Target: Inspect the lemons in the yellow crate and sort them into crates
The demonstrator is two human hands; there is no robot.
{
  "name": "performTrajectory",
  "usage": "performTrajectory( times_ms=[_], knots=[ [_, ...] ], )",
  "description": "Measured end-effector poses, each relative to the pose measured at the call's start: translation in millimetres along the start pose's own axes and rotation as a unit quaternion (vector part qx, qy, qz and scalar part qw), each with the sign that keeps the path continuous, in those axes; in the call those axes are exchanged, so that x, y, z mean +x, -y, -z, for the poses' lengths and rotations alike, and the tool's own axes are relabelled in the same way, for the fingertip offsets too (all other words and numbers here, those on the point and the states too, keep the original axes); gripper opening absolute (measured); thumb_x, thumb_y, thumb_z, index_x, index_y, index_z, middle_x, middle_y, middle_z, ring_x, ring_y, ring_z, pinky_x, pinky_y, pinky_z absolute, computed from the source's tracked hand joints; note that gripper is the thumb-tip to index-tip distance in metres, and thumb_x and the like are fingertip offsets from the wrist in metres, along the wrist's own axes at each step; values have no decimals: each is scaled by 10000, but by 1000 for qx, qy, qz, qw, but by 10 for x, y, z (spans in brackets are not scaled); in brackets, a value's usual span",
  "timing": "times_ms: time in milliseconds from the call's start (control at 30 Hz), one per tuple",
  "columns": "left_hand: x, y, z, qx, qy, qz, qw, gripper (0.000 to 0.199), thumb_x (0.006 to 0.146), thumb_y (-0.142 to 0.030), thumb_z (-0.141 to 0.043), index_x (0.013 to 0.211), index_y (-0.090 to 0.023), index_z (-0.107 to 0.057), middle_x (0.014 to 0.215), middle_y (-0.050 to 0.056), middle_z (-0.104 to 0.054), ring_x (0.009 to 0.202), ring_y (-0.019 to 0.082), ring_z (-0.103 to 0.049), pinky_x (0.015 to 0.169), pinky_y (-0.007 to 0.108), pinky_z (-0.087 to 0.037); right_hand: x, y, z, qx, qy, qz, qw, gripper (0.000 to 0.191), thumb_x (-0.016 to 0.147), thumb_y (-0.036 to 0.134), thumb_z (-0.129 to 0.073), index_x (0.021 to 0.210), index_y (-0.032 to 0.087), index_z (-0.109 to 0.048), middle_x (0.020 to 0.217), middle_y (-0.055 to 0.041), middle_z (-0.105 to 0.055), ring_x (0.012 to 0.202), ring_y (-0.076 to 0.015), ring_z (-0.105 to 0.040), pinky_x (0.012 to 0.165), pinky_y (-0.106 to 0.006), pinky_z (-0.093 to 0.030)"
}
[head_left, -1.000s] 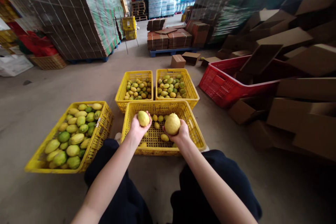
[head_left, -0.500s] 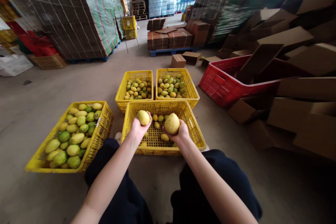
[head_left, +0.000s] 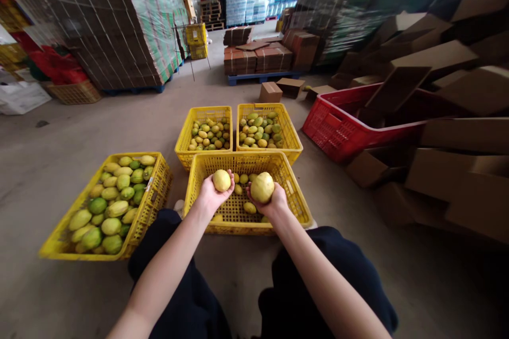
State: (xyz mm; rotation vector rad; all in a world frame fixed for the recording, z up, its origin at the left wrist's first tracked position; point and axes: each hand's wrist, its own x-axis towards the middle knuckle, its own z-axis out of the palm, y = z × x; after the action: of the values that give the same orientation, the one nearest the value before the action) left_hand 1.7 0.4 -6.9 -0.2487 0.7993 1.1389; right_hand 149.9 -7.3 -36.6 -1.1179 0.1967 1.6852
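In my left hand rests a round yellow lemon, with the fingers curled around its underside and side. My right hand grips a larger, paler yellow lemon with a slightly bumpy skin. Both hands are held over a yellow plastic crate between my knees, palms turned up. Several smaller lemons lie scattered on the crate's perforated floor, one of them a yellow lemon between the hands. My forearms hide part of the near side.
Left of me stands a yellow crate full of yellow-green lemons. Two more crates, a left one and a right one, hold smaller fruit just beyond. A red crate and heaped cardboard boxes are at the right.
My left hand has moved slightly to the right with its lemon, which appears turned a little. My right hand and its lemon have barely shifted.
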Motion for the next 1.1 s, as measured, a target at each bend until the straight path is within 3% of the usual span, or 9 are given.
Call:
performTrajectory(
  times_ms=[100,233,333,467,567,667,800,1000,1100],
  knots=[
    [8,18,-1,8,-9,-11,1000,249,899,-156,-317,873,-127,-562,732,62,-608,627,159,-622,499,266,-543,-39,-2,-12,-18,13,0,1000,326,877,310,-272,861,172,-567,629,-65,-645,545,-206,-609,508,-339,-492],
    [10,1,-30,18,-57,-56,997,83,854,-231,-508,804,-167,-519,745,34,-586,662,153,-607,534,267,-555,-100,-5,-41,-18,6,19,1000,229,864,301,-356,785,193,-543,572,-17,-616,511,-181,-586,540,-340,-506],
    [3,-15,-48,18,-64,-74,995,112,803,-214,-601,770,-180,-499,720,7,-561,655,134,-586,541,246,-553,-101,-10,-49,-15,-14,22,1000,182,857,289,-392,749,215,-519,552,18,-598,505,-171,-579,561,-349,-516],
    [-2,-3,-45,21,-48,-39,998,89,855,-208,-504,779,-162,-508,729,35,-573,663,146,-592,521,252,-551,-60,-13,-38,-8,-25,10,1000,191,857,296,-372,765,218,-520,565,9,-597,505,-174,-578,534,-339,-509],
    [13,13,-30,24,-70,-41,996,138,888,-207,-427,777,-166,-500,732,40,-571,662,148,-592,516,259,-548,-40,-2,-26,-6,-9,5,1000,260,868,310,-317,789,198,-538,589,-33,-610,525,-191,-590,505,-330,-500],
    [33,8,-22,40,-85,-66,993,117,873,-252,-488,782,-179,-500,746,30,-572,668,150,-593,519,269,-550,-38,15,-19,1,-13,14,1000,265,870,311,-312,797,197,-540,608,-39,-620,533,-196,-598,506,-338,-509],
    [45,-20,-32,13,-62,-121,991,87,829,-191,-573,770,-184,-511,724,-4,-578,645,112,-588,606,274,-579,-54,16,-25,13,-50,40,998,195,865,297,-368,765,218,-516,578,9,-593,506,-173,-579,525,-343,-522],
    [29,0,-16,38,-13,-37,999,218,898,-235,-394,823,-131,-570,744,78,-623,647,161,-626,508,265,-560,-77,4,-41,3,-43,26,999,184,862,292,-376,788,218,-528,618,-1,-599,533,-173,-570,550,-353,-525],
    [10,30,-9,51,0,-28,998,286,902,-212,-322,849,-115,-586,754,98,-634,640,175,-638,505,288,-562,-100,1,-33,7,-28,10,1000,194,862,289,-369,792,209,-532,637,-17,-601,561,-180,-579,565,-361,-526]
  ],
)
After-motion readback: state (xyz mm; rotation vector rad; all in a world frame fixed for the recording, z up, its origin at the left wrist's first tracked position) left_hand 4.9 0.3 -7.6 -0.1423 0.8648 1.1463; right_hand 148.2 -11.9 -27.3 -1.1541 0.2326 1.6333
